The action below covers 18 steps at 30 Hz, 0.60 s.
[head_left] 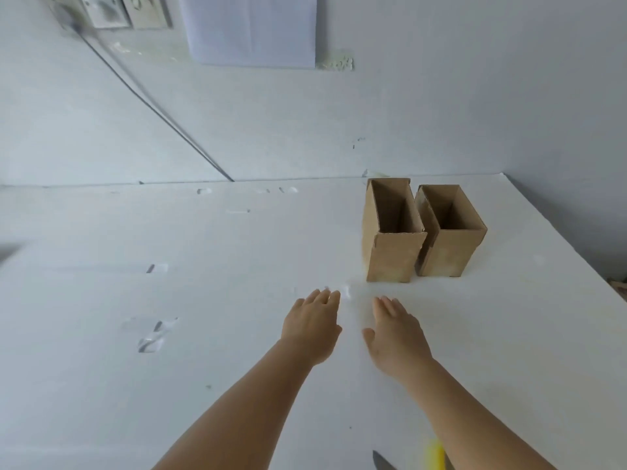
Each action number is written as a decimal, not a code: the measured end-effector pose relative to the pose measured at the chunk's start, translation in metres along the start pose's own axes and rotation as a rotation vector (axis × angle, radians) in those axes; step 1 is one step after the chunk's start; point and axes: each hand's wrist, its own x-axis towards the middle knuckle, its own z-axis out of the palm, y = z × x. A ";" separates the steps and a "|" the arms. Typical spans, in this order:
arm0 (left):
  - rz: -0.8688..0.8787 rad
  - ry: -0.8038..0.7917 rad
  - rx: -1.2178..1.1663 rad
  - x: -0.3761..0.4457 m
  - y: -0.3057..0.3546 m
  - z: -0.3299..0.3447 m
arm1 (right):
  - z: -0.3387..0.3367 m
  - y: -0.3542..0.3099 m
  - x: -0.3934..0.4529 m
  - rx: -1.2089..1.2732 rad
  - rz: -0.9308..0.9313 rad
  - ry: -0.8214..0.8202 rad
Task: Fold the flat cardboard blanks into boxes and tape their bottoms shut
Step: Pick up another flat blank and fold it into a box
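Head view: both hands, left hand (310, 329) and right hand (397, 334), were held flat, empty and apart; the next blank (none visible) should be fetched, clear of the two upright cardboard boxes (393, 232).

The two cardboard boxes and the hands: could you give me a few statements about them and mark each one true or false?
1. Two cardboard boxes stand upright side by side, the left box and the right box, with open tops. True.
2. The left hand grips a box. False: it holds nothing, its fingers straight over the white table.
3. The right hand is open, short of the boxes. True.
4. A roll of tape sits inside the right box. False: what shows of its inside is bare cardboard.
5. The boxes stand at the table's far right. True.
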 end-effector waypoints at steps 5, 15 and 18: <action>-0.055 0.049 -0.005 -0.071 -0.046 -0.013 | 0.010 -0.064 -0.036 -0.040 -0.128 -0.005; -0.254 0.135 -0.046 -0.267 -0.171 -0.045 | 0.043 -0.243 -0.136 -0.013 -0.349 -0.027; -0.316 0.162 -0.040 -0.324 -0.212 -0.052 | 0.058 -0.299 -0.164 -0.013 -0.414 -0.042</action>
